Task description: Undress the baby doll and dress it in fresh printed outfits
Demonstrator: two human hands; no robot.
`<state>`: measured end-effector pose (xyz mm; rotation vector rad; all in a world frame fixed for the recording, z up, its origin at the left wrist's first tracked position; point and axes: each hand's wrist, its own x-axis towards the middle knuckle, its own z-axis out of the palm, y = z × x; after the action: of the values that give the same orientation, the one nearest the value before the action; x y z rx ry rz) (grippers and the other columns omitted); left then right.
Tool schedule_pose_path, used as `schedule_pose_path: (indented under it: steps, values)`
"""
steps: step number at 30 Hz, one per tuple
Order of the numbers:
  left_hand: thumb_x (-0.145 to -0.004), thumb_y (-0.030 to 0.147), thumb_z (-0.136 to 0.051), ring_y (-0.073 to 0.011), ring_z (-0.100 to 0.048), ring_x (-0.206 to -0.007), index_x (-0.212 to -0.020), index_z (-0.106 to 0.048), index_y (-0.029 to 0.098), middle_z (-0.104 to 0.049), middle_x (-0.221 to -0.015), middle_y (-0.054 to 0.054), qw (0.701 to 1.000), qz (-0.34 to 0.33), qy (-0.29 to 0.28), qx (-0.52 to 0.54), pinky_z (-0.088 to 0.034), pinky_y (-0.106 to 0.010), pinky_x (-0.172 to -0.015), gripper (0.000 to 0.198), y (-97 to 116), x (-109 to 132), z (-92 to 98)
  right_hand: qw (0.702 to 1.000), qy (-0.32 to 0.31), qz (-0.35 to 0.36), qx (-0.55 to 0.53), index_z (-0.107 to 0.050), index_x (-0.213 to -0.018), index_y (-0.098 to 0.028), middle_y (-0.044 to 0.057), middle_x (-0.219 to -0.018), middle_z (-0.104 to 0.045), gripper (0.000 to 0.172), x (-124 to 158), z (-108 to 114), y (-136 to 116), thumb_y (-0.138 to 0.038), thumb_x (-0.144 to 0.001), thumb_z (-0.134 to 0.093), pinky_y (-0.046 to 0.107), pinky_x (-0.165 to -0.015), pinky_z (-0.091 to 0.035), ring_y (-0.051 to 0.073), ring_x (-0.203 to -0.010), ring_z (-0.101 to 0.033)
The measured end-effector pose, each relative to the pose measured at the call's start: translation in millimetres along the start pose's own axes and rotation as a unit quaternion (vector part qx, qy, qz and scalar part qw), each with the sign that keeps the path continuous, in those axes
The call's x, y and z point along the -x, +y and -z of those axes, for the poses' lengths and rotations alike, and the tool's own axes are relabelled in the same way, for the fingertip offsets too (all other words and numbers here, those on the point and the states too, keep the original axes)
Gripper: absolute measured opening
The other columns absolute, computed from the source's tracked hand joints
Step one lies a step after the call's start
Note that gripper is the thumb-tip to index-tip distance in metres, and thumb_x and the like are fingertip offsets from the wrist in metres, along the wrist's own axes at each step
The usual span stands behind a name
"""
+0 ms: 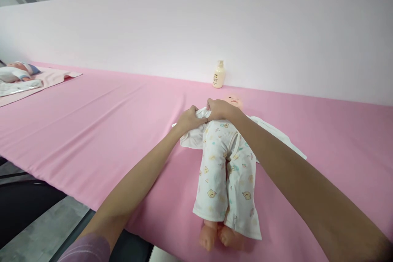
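Observation:
A baby doll point(226, 172) lies on its back on the pink table cover point(107, 131), feet toward me, in white printed trousers. Its head shows just past my hands. My left hand point(189, 119) and my right hand point(218, 109) are both closed on the white garment point(193, 136) at the doll's chest, fingers pinching the cloth close together. More of that white cloth point(281, 135) spreads out under my right forearm to the right of the doll.
A cream pump bottle point(218, 75) stands against the pale partition wall point(215, 28) behind the doll. At the far left a second doll point(16, 72) lies on a pink mat point(52, 77). The table's near edge drops to a grey floor at lower left.

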<state>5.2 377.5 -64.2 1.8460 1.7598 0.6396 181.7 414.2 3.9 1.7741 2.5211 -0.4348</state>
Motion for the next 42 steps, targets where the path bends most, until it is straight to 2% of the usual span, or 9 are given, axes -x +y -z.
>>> schedule_pose_path:
  steps: [5,10,16,20,26,31,35,38,42]
  values:
    - [-0.091,0.055,-0.071,-0.0326,-0.075,-0.108,-0.124,-0.058,0.022,-0.079,-0.125,-0.014,1.0,-0.015,-0.006,-0.019,-0.048,-0.037,-0.076,0.048,5.8,3.5,11.6,0.996,-0.004,0.056,-0.066,-0.054,-0.134,-0.028,0.011,-0.136,-0.074,0.077,-9.0,-0.9,29.1,-0.048,-0.073,-0.096,0.039,-0.089,-0.056,0.033,-0.116,-0.073]
    - [-0.09,0.042,-0.07,-0.0339,-0.073,-0.12,-0.131,-0.059,0.022,-0.076,-0.138,-0.015,0.998,0.023,-0.016,-0.054,-0.05,-0.038,-0.086,0.046,-8.9,1.1,27.5,0.986,0.035,0.083,-0.143,-0.055,-0.135,-0.027,0.011,-0.143,-0.071,0.08,1.9,4.9,55.3,-0.058,-0.073,-0.094,0.04,-0.096,-0.056,0.032,-0.125,-0.069]
    - [-0.093,0.047,-0.067,-0.0328,-0.073,-0.125,-0.13,-0.062,0.024,-0.075,-0.145,-0.014,0.997,0.052,-0.044,-0.027,-0.052,-0.037,-0.088,0.044,-19.2,-1.5,31.3,0.997,0.023,0.063,-0.04,-0.073,-0.125,-0.031,0.008,-0.134,-0.074,0.065,6.1,3.4,35.3,-0.064,-0.073,-0.091,0.042,-0.093,-0.054,0.035,-0.119,-0.068]
    - [-0.092,0.048,-0.067,-0.0314,-0.074,-0.122,-0.128,-0.063,0.023,-0.077,-0.142,-0.013,0.997,0.058,-0.053,-0.016,-0.052,-0.036,-0.086,0.045,-19.0,-4.0,33.2,0.995,0.05,0.08,-0.007,-0.078,-0.11,-0.026,0.01,-0.124,-0.074,0.054,2.6,-1.7,26.1,-0.056,-0.068,-0.093,0.04,-0.089,-0.051,0.033,-0.112,-0.066]
    - [-0.088,0.053,-0.069,-0.0295,-0.076,-0.112,-0.119,-0.066,0.022,-0.08,-0.132,-0.011,0.994,0.076,-0.078,0.027,-0.054,-0.034,-0.08,0.044,-20.6,-9.2,43.9,0.981,0.108,0.102,-0.126,-0.072,-0.11,-0.027,0.003,-0.113,-0.076,0.046,11.3,1.4,45.6,-0.044,-0.07,-0.086,0.035,-0.076,-0.046,0.027,-0.097,-0.067]
    - [-0.085,0.05,-0.075,-0.0293,-0.076,-0.094,-0.104,-0.069,0.023,-0.081,-0.101,-0.009,0.99,0.08,-0.097,0.066,-0.056,-0.035,-0.073,0.033,-27.1,-12.0,54.2,0.964,0.156,0.098,-0.19,-0.066,-0.104,-0.026,0.001,-0.104,-0.073,0.038,25.6,9.6,53.8,-0.036,-0.072,-0.082,0.034,-0.074,-0.044,0.025,-0.094,-0.065]
    - [-0.083,0.043,-0.077,-0.029,-0.074,-0.087,-0.093,-0.073,0.024,-0.075,-0.083,-0.006,0.993,0.041,-0.095,0.05,-0.055,-0.037,-0.071,0.021,-30.3,-10.4,56.0,0.933,0.155,0.104,-0.309,-0.058,-0.113,-0.028,0.0,-0.107,-0.074,0.045,29.9,8.7,55.0,-0.034,-0.075,-0.082,0.033,-0.074,-0.048,0.024,-0.092,-0.067]
    - [-0.082,0.048,-0.078,-0.0279,-0.075,-0.092,-0.097,-0.076,0.024,-0.08,-0.096,-0.006,0.992,0.015,-0.116,0.035,-0.055,-0.034,-0.072,0.028,-28.3,-7.9,53.2,0.912,0.134,0.123,-0.366,-0.054,-0.119,-0.029,0.002,-0.114,-0.076,0.051,25.8,1.0,51.4,-0.034,-0.078,-0.082,0.033,-0.075,-0.051,0.025,-0.095,-0.07]
    - [-0.084,0.056,-0.079,-0.0272,-0.076,-0.107,-0.124,-0.073,0.022,-0.079,-0.13,-0.01,0.996,0.023,-0.076,0.046,-0.057,-0.031,-0.079,0.053,-25.3,-6.9,48.8,0.939,0.145,0.124,-0.287,-0.06,-0.122,-0.027,0.004,-0.12,-0.076,0.053,17.2,-8.5,37.0,-0.037,-0.076,-0.085,0.034,-0.08,-0.051,0.026,-0.102,-0.07]
